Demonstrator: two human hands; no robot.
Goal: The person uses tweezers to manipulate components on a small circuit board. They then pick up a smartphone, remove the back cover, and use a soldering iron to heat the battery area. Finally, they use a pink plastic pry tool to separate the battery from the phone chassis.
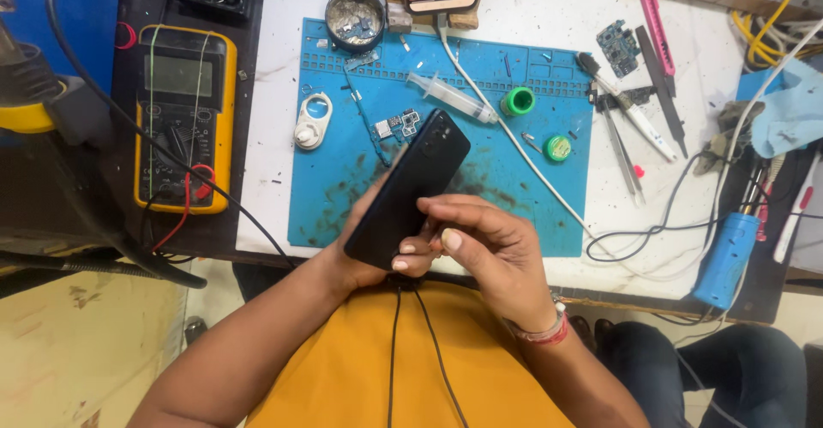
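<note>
The person holds a black phone (407,192) back-up and tilted above the near edge of the blue mat (514,171) on the counter (274,119). The left hand (364,244) cradles it from beneath, fingers curled round its lower edge, while the right hand (489,252) pinches the bottom end. It looks light, stiff, smooth and probably slippery, with breakable glass, so the long side edges seem the safest hold.
</note>
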